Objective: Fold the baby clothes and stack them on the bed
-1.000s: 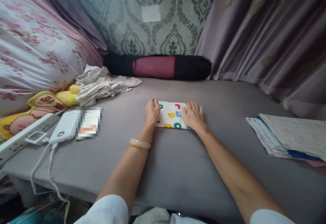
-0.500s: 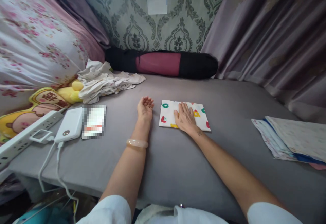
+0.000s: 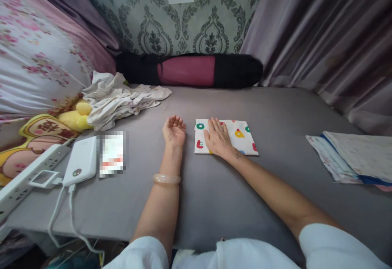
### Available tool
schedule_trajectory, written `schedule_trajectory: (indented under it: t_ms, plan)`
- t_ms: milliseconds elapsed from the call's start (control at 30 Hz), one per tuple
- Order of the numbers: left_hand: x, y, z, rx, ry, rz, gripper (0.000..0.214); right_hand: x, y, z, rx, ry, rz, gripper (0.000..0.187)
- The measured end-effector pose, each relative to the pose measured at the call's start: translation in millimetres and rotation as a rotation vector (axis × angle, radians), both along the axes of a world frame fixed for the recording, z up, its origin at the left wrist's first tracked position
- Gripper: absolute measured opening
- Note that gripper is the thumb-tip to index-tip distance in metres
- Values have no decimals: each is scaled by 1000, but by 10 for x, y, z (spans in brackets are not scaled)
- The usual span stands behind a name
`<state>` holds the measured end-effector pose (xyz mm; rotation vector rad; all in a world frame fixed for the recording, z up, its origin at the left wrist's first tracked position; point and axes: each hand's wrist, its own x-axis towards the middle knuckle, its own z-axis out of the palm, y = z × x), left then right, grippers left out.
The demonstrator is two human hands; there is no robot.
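Observation:
A small folded white cloth (image 3: 237,132) printed with coloured shapes lies on the grey bed sheet (image 3: 214,187). My right hand (image 3: 217,137) rests flat on the cloth's left half, fingers stretched out. Just left of the cloth, my left hand (image 3: 174,130) lies on the sheet with its palm up and fingers loosely curled, holding nothing; a pale bangle (image 3: 166,178) circles that wrist.
A heap of crumpled pale clothes (image 3: 118,99) sits at the back left beside a yellow plush toy (image 3: 75,116). A white power bank (image 3: 81,161), a power strip (image 3: 29,173) and cables lie at the left edge. Folded cloths (image 3: 352,156) are stacked at right. A black-and-red roll (image 3: 190,70) lines the wall.
My left hand came off the cloth and now lies palm up beside it. My right hand slid leftward across the cloth, which now lies folded and flat.

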<state>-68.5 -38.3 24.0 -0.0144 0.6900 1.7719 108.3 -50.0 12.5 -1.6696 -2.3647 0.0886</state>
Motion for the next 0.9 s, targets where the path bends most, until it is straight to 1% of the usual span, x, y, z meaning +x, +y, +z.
schedule_trajectory:
  t_ms: [233,367,500,600,700,900]
  plan:
    - [-11,5,37,-18,-49,8,29,-19,6,-104,1,-4,-1,61]
    - [-6,6,33,-16,-60,-4,30,-18,15,-78,-20,-19,0,61]
    - [-8,5,27,-16,-58,-4,31,-69,39,2,-73,-21,8,61]
    - [-9,1,34,-14,-51,-10,31,-142,54,48,-52,3,50,60]
    - [-5,-4,47,-22,-53,-13,32,-202,58,34,-62,17,83,62]
    - [-4,-5,46,-6,-54,-25,33,-219,65,-47,-89,9,76,63]
